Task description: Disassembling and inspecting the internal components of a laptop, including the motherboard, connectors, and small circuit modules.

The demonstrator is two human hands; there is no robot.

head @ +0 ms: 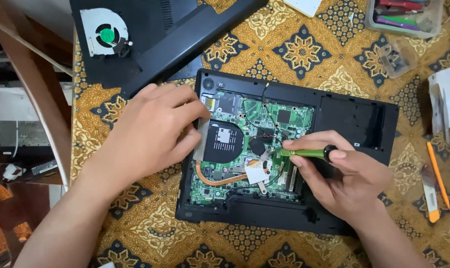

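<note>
Head view. My right hand (341, 181) is clenched around 1 green-handled screwdriver (307, 153), thumb and fingers wrapped on the handle near its black end cap. The tool's long axis runs nearly level, handle at my palm and shaft pointing toward my left; the tip is hidden among the parts just beyond my fingertips, close to the black round component (258, 146) on the green circuit board (264, 116). My left hand (148, 130) holds nothing: its fingers are curled and press on the left edge of the opened laptop base (356, 121), touching the metal beside the black fan housing (223, 141). The copper heat pipe (212, 179) curves below both grips, nearer my left hand at its bend. The right hand is the nearer one to the screwdriver's working end. Well apart, beyond my left hand, 1 removed fan (106, 33) lies on a dark cover panel (180, 34).
</note>
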